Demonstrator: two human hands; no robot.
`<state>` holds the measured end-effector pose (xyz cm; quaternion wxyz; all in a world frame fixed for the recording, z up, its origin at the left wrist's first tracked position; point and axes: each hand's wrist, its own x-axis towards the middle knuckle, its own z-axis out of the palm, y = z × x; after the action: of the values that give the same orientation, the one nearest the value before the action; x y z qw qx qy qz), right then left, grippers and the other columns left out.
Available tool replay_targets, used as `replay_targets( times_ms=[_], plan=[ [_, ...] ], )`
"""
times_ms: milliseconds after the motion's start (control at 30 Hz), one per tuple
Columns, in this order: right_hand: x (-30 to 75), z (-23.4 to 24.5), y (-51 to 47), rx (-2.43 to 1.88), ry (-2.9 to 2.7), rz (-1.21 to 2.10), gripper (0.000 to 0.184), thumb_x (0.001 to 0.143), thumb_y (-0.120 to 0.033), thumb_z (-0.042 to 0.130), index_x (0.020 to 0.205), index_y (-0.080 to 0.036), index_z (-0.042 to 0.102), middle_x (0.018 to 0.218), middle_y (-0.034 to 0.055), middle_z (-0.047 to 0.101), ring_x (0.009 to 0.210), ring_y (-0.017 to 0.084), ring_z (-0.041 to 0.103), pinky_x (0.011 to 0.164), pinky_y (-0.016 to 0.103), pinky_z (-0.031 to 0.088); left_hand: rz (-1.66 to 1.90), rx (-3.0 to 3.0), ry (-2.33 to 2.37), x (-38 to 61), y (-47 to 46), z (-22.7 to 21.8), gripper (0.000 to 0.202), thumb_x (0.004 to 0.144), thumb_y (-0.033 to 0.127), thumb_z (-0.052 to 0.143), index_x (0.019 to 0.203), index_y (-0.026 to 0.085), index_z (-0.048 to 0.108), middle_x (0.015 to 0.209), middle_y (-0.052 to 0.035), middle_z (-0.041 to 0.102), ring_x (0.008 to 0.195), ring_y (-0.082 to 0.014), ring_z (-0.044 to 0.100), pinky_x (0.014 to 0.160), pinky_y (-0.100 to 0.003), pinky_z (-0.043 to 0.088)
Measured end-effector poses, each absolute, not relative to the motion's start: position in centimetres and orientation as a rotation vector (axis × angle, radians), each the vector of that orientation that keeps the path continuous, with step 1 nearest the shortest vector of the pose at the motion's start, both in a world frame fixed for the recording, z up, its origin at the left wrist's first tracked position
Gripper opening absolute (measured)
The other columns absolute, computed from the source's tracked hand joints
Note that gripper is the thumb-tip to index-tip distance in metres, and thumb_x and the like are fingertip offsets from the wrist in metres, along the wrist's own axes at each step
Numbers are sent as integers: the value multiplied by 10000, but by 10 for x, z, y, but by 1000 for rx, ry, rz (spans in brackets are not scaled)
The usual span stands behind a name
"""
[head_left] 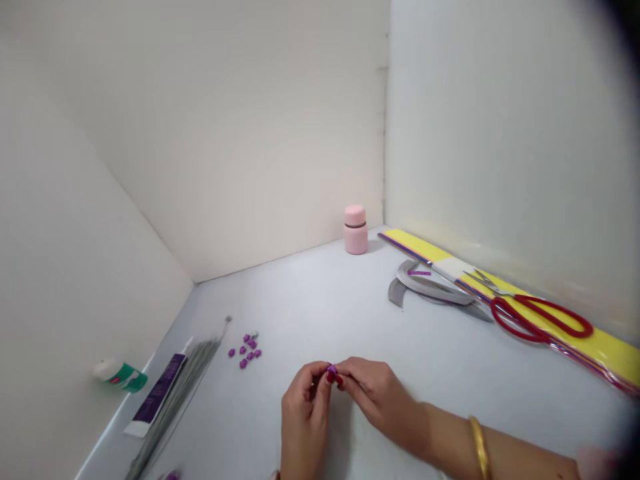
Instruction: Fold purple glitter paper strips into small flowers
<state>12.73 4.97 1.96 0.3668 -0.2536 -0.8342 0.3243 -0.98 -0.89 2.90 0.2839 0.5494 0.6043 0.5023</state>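
Note:
Near the bottom middle of the head view, my left hand (pixel 307 410) and my right hand (pixel 383 400) meet fingertip to fingertip. Pinched between both thumbs and index fingers is a small purple paper star (pixel 332 368), mostly covered by the fingers. To the left of my hands lies a loose group of several small purple paper stars (pixel 251 357) on the white tabletop (pixel 295 307). A small silvery piece (pixel 254 334) sits among them.
Grey wire stems (pixel 183 393), a purple-and-white glue tube (pixel 161 393) and a green-and-white bottle (pixel 131 378) are at left. A pink jar (pixel 356 239) stands at the back. On the right, red-handled scissors (pixel 555 307) rest on packed yellow paper strips (pixel 607 347), beside curled grey strips (pixel 425 287).

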Motion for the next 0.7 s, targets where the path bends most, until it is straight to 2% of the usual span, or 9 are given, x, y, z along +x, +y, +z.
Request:
replay_targets(
  times_ms=[167, 300, 433, 567, 700],
  plan=[
    [129, 34, 49, -618, -2063, 1000, 196, 888, -217, 481, 1041, -173, 594, 875, 44, 672, 763, 129, 622, 712, 217, 472, 1384, 1173, 1329, -17, -10, 41, 173, 835, 305, 543, 838, 170, 652, 774, -28, 695, 763, -161, 629, 738, -272, 507],
    [128, 46, 52, -567, -2173, 949, 190, 905, -216, 449, 945, -190, 633, 795, 25, 671, 722, 125, 608, 680, 213, 453, 1429, 1017, 1251, -19, -11, 46, 159, 783, 304, 619, 787, 162, 690, 687, -16, 683, 706, -146, 607, 693, -241, 498],
    [127, 53, 56, -520, -2186, 890, 190, 909, -211, 444, 953, -196, 628, 798, 21, 683, 715, 118, 616, 668, 201, 449, 1444, 999, 1274, -20, -9, 47, 169, 758, 318, 642, 765, 161, 704, 677, -21, 686, 682, -149, 609, 674, -246, 502],
    [125, 49, 58, -532, -2162, 843, 232, 917, -219, 421, 854, -186, 642, 725, 21, 679, 650, 120, 615, 615, 204, 447, 1513, 923, 1320, -19, -7, 43, 163, 720, 325, 679, 750, 175, 735, 632, -12, 706, 621, -130, 617, 612, -206, 506],
    [121, 39, 60, -516, -2114, 800, 206, 910, -189, 431, 885, -189, 636, 704, 17, 674, 626, 118, 610, 601, 203, 451, 1531, 919, 1410, -16, -7, 40, 168, 705, 338, 689, 765, 195, 756, 637, -15, 730, 607, -133, 646, 593, -190, 526]
  ],
)
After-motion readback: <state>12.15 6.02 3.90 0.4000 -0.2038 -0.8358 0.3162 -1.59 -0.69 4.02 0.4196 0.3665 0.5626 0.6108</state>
